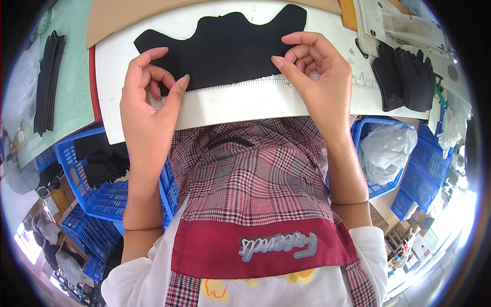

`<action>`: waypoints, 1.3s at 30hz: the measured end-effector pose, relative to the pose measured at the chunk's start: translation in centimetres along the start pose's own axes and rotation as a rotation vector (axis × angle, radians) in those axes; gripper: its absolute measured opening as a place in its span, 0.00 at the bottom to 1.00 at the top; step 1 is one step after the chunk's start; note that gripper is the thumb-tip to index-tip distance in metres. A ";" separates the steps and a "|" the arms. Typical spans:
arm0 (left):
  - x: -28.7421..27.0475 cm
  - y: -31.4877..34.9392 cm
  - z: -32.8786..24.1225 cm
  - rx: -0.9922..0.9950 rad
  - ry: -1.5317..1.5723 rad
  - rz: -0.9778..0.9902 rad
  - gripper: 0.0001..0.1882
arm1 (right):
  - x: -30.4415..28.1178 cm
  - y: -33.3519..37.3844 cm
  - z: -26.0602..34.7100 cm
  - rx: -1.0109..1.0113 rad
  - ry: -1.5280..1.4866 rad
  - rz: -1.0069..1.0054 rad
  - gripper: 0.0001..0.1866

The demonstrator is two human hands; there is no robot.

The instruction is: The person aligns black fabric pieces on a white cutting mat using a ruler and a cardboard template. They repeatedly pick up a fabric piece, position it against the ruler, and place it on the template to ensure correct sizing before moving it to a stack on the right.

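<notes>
A black cut piece of fabric (225, 51) lies flat on the white work surface (240, 102), its straight edge towards me along a ruler scale. Its far edge is wavy, with a lobe at either end. My left hand (153, 92) is at the fabric's left end, thumb and index finger apart, with the thumb tip by the near edge. Over the right end, my right hand (319, 71) has its thumb and index fingertips on or just above the cloth, also apart. Neither hand visibly pinches the fabric.
A stack of black pieces (404, 77) lies at the right, beside a machine part (409, 28). Folded black pieces (48, 84) rest on the green table at the left. Blue crates (97, 199) stand below; the right one holds a white plastic bag (386, 151).
</notes>
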State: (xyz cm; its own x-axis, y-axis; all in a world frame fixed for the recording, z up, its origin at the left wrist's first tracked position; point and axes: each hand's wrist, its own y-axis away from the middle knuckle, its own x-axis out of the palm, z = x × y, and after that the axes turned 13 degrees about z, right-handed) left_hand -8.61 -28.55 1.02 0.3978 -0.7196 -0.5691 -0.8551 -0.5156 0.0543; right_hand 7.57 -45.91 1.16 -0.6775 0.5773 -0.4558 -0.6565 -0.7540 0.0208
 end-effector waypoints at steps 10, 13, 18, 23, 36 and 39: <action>0.0 0.0 -0.4 -0.014 -0.025 -0.012 0.22 | 0.3 0.0 -0.3 -0.048 -0.006 -0.030 0.14; 0.0 0.0 -0.2 -0.006 -0.047 0.000 0.23 | 0.5 0.2 -0.3 -0.067 0.039 -0.048 0.13; 0.0 0.0 -0.3 -0.005 -0.061 -0.002 0.22 | 0.5 0.5 -0.4 -0.122 0.187 -0.090 0.14; 0.4 0.0 -0.3 0.119 -0.248 -0.069 0.25 | 0.5 0.5 -0.8 -0.185 0.241 -0.089 0.11; 1.2 3.6 1.1 0.246 -0.776 0.221 0.56 | 0.9 0.9 -1.3 -0.279 0.389 -0.139 0.08; 1.1 4.2 0.8 0.239 -0.753 0.194 0.55 | 3.2 1.3 0.2 -0.515 0.658 -0.122 0.23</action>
State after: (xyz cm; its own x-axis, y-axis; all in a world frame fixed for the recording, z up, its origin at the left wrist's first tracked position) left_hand -12.01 -31.14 -0.10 -0.0223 -0.2365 -0.9714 -0.9676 -0.2392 0.0805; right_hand 4.51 -44.96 -0.07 -0.1756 0.4845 -0.8570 -0.3717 -0.8387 -0.3980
